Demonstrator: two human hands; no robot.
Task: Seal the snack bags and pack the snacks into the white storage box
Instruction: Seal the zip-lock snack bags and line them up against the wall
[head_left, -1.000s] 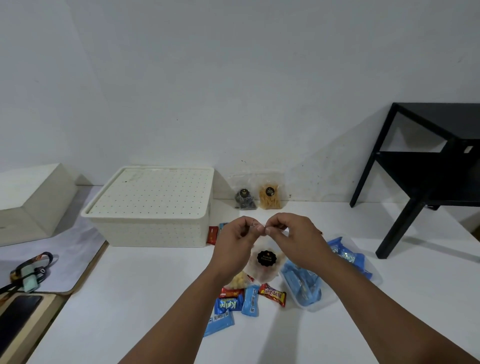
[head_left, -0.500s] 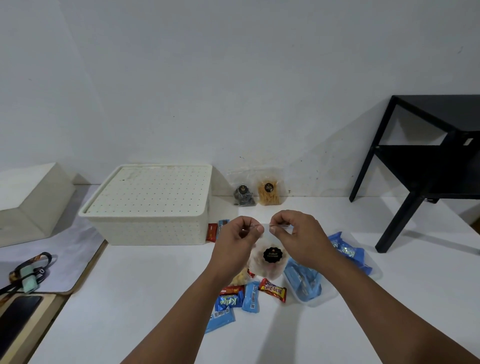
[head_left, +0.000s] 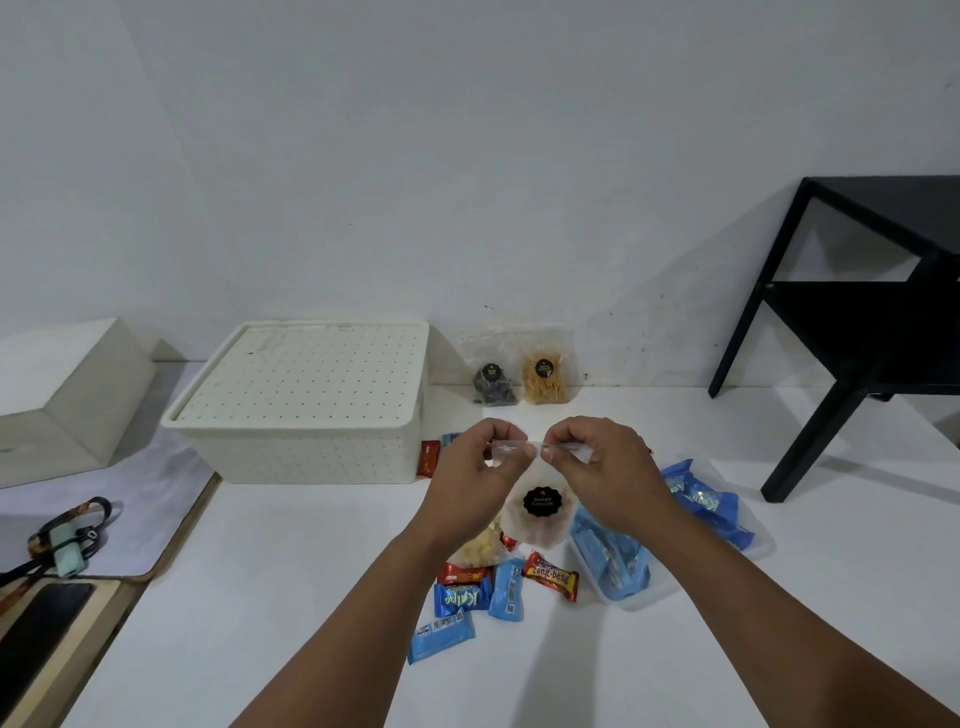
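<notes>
While the clear snack bag (head_left: 537, 512) hangs above the table, its top strip runs sideways between both hands: the left hand (head_left: 480, 467) and right hand (head_left: 597, 462) each pinch it. The closed white box (head_left: 306, 405) sits left, nearer the left hand. Wrappers read "Kalpa" (head_left: 461, 596) and "Beng-beng" (head_left: 551, 576).

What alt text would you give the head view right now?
Both hands, left hand and right hand, pinch the top strip of a clear snack bag above scattered wrapped snacks. The white storage box sits lidded behind-left.
</notes>
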